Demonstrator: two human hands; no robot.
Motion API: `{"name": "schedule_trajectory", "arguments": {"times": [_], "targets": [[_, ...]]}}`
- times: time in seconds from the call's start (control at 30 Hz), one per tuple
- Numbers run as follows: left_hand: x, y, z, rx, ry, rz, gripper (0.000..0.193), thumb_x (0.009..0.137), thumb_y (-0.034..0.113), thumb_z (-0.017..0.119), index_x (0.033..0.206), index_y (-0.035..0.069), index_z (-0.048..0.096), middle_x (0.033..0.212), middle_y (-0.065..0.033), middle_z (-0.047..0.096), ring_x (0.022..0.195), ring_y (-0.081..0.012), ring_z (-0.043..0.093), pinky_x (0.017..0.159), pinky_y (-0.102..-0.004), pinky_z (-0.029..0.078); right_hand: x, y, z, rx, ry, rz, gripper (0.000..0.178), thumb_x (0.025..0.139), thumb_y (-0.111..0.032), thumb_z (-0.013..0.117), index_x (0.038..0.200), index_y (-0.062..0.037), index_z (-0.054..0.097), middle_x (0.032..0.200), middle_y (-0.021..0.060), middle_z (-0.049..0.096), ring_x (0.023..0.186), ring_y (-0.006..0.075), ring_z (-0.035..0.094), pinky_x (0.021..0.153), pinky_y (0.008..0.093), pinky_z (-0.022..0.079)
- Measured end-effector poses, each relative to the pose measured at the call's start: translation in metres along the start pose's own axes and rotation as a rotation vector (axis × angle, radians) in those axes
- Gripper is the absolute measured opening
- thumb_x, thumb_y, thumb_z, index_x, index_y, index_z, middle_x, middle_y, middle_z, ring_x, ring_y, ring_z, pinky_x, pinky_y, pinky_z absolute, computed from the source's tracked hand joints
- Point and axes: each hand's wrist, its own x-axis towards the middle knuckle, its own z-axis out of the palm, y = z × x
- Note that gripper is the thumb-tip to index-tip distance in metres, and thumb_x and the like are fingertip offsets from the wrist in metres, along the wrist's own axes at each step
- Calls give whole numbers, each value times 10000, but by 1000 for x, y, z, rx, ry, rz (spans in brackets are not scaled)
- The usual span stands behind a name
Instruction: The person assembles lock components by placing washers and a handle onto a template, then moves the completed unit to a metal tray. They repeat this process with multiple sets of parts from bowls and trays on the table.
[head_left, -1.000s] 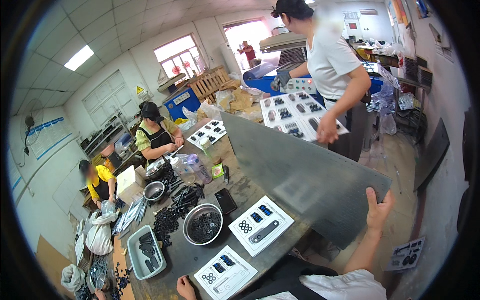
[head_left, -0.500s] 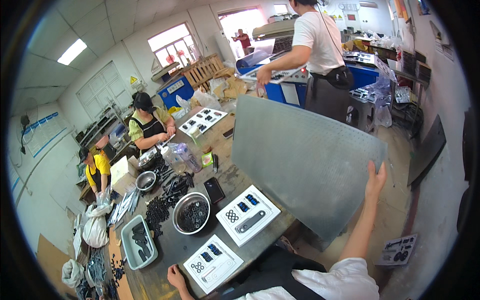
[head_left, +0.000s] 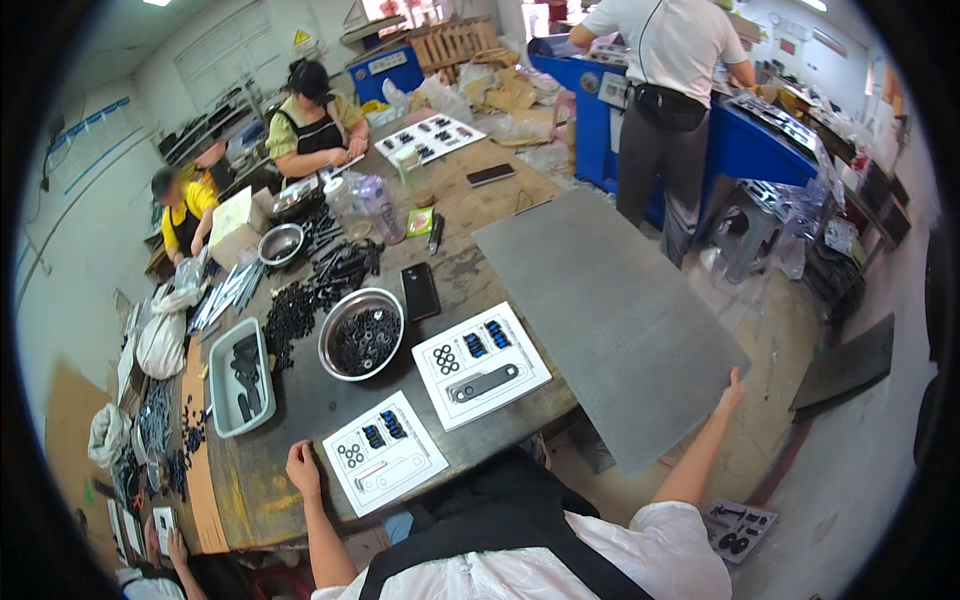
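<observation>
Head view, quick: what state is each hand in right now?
Left hand: at the table; open or closed cannot be told.
Right hand: closed on the grey sheet.

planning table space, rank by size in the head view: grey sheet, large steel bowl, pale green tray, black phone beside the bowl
1. Grey sheet
2. Large steel bowl and pale green tray: too alike to rank
3. Black phone

A yellow triangular warning sign [head_left: 301, 38] stood on the back wall [head_left: 335, 25]; print on two nearby white cards [head_left: 455, 415] was illegibly small.
</observation>
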Motion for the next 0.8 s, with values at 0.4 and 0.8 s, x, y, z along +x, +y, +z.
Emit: {"name": "schedule_trajectory", "arguments": {"times": [0.4, 0.8], "targets": [[110, 69, 54, -398, -186, -220, 317, 1041, 301, 535, 1133, 53, 708, 805, -19, 632, 680, -84, 564, 621, -255, 459, 31, -51, -47, -72, 139, 49, 465, 986, -285, 565, 1355, -5, 603, 1288, 169, 636, 1105, 326, 621, 944, 397, 487], [358, 94, 215, 453, -424, 383, 668, 893, 60, 588, 1521, 55, 361, 1422, -193, 532, 1355, -353, 472, 1165, -445, 343, -90, -176, 24, 24, -10, -202, 313, 1032, -102, 496, 1319, -56, 612, 1313, 42, 635, 1046, 187, 615, 849, 299, 496]]}}
